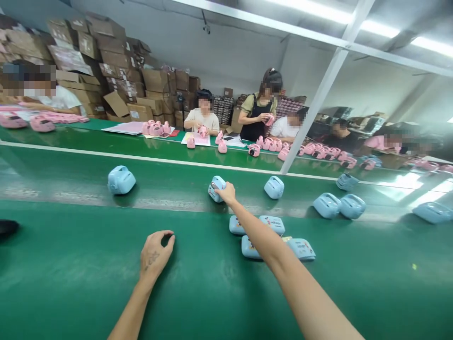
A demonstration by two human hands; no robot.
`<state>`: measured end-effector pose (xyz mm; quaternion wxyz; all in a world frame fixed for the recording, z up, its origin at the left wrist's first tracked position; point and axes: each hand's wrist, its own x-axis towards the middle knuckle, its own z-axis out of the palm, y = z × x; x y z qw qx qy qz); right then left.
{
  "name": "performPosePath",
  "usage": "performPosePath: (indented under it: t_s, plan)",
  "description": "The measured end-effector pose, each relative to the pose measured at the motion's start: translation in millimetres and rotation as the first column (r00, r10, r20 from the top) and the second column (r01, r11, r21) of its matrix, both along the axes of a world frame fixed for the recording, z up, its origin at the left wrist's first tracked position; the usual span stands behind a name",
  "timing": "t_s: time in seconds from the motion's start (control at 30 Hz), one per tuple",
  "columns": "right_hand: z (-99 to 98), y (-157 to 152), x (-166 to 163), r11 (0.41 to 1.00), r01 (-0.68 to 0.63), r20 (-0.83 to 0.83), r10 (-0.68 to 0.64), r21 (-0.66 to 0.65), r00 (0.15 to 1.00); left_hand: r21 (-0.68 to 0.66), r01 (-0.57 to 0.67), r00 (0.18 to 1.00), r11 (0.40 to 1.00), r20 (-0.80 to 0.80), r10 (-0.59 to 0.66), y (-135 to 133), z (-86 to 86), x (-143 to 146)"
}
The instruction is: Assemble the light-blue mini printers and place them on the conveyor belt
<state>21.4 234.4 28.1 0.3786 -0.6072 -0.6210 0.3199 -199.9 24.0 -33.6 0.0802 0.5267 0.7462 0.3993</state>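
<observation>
green bench (88,283) lies bare around the left hand (154,255); flat blue cases (273,224) clutter the middle-right.

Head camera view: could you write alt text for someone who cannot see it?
The person's right hand reaches across a green table to a pale blue device on the conveyor belt. The left hand rests on the table, empty. Across the belt, co-workers handle pink devices.

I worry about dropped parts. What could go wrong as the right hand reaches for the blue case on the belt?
1. The right hand meets the blue case at full stretch, so its hold may be weak and slip.
2. The forearm crosses above the blue pieces nearby and might knock them.
</observation>
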Motion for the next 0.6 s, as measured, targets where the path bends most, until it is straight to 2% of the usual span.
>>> performPosePath:
  t_s: [0.13, 0.2, 0.3, 0.37, 0.43, 0.5, 0.6]
  plan:
    - [-2.5, 4.8, 24.3, 0.995, -0.101, 0.096, 0.098, 0.028, 0.991, 0.017, -0.002, 1.000, 1.000, -0.027, 0.002, -4.1, 1.0, -0.6]
    - [5.8, 11.4, 49.5, 0.995, -0.081, 0.148, 0.071, 0.060, 0.986, 0.024, 0.000, 0.999, 1.000, -0.035, 0.001, -5.3, 0.1, -1.4]
    - [24.0, 20.8, 107.8, 0.986, 0.089, 0.243, -0.121, 0.138, 0.963, 0.023, 0.000, 0.999, 1.000, -0.036, 0.001, -5.4, -0.5, -1.5]
    - [34.2, 22.4, 152.7, 0.956, 0.238, 0.300, -0.280, 0.171, 0.912, 0.017, -0.012, 0.999, 1.000, -0.040, 0.013, -4.7, 0.6, -0.3]
    - [40.3, 20.1, 192.2, 0.923, 0.352, 0.344, -0.386, 0.157, 0.856, 0.005, -0.026, 0.998, 1.000, -0.049, 0.026, -3.9, 2.4, 1.6]
    - [43.7, 16.5, 218.4, 0.915, 0.392, 0.379, -0.399, 0.099, 0.835, -0.004, -0.027, 0.998, 1.000, -0.052, 0.027, -3.2, 4.0, 3.2]
    - [50.0, 12.7, 228.2, 0.933, 0.359, 0.389, -0.341, 0.030, 0.856, -0.001, -0.028, 0.999, 1.000, -0.044, 0.028, -2.3, 4.0, 2.6]
